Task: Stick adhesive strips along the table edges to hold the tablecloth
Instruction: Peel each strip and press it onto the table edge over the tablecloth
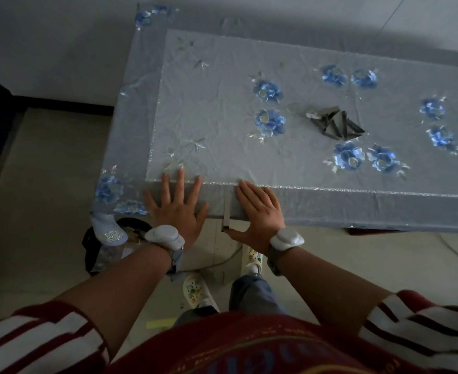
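**First strip going on at the near edge**

I take the pile of dark grey adhesive strips (336,122) as my landmark; it lies loose on the pale blue flower-embroidered tablecloth (222,109), well toward the middle of the table.

Nearer to me than that pile, at the table's front edge, one dark grey strip (226,211) runs from the cloth's border down over the lip, its lower end hanging free below. My left hand (178,209) lies flat and spread on the cloth, fingers wide, holding nothing. My right hand (260,211) is also flat and open beside the strip, thumb reaching to its lower end; it presses rather than grips.

By my reading the job is barely begun: a single strip is being fixed, and many remain in the pile. I see no strips along the left side or far edge.

The table's right end is cut off, the underside of the edge is hidden, and dim light makes it hard to tell whether the strip is fully stuck.
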The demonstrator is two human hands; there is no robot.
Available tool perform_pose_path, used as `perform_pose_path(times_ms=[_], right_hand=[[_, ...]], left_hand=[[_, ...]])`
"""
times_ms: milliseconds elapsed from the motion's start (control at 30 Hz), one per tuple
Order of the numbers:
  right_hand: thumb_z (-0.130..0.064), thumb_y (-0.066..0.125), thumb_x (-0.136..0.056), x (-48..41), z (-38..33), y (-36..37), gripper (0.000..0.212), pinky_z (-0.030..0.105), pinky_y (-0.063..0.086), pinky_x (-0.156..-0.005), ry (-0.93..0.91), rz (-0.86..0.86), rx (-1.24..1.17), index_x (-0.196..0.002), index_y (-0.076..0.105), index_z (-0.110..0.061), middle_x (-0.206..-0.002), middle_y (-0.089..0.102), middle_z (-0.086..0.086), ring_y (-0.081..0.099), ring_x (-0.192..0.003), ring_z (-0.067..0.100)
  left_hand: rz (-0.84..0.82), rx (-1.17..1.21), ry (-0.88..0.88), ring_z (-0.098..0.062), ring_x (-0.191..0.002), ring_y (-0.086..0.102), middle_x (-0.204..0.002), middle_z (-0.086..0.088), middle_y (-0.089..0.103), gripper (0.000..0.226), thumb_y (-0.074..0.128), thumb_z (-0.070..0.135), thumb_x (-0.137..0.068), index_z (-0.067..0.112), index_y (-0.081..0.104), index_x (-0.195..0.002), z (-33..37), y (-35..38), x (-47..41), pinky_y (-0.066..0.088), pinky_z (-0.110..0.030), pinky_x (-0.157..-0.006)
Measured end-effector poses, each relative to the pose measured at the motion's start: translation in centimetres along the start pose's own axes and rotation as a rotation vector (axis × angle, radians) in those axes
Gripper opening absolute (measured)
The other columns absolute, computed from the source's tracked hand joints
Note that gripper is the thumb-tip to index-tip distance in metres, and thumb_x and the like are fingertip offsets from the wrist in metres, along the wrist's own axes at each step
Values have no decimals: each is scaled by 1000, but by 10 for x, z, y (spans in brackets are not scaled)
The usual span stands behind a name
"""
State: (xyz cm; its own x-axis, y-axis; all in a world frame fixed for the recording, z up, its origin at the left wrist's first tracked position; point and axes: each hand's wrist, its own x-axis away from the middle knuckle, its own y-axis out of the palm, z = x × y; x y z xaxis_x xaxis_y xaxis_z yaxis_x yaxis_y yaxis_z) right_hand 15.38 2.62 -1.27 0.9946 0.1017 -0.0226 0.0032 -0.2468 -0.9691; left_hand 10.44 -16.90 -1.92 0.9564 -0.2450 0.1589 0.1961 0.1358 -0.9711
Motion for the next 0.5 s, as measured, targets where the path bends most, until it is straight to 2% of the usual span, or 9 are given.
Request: perform_pose_path(times_ms=[200,333,500], right_hand=[[-62,59,-72,-2,1,7,79,36,24,-116,34,108,-46,-136,47,-19,-145,45,-3,38,-135,14],[-63,59,-71,-3,1,8,79,35,19,-117,31,88,-29,-137,45,-22,-145,44,-3,36,-136,15],[-62,57,-73,-1,0,5,79,39,22,-116,17,40,17,-138,43,-20,-147,42,0,38,-136,20]], left_hand=[[6,-12,10,-36,-144,-4,-158,-4,-1,63,10,59,-85,39,2,-144,0,0,0,-2,-69,-106],[0,-19,4,-35,-144,-7,-158,-3,-3,62,11,59,-85,40,-2,-143,-1,1,0,-3,-68,-106],[-42,-4,2,-34,-143,-12,-158,-1,-9,64,4,61,-82,42,-5,-143,-1,-1,0,-4,-67,-107]])
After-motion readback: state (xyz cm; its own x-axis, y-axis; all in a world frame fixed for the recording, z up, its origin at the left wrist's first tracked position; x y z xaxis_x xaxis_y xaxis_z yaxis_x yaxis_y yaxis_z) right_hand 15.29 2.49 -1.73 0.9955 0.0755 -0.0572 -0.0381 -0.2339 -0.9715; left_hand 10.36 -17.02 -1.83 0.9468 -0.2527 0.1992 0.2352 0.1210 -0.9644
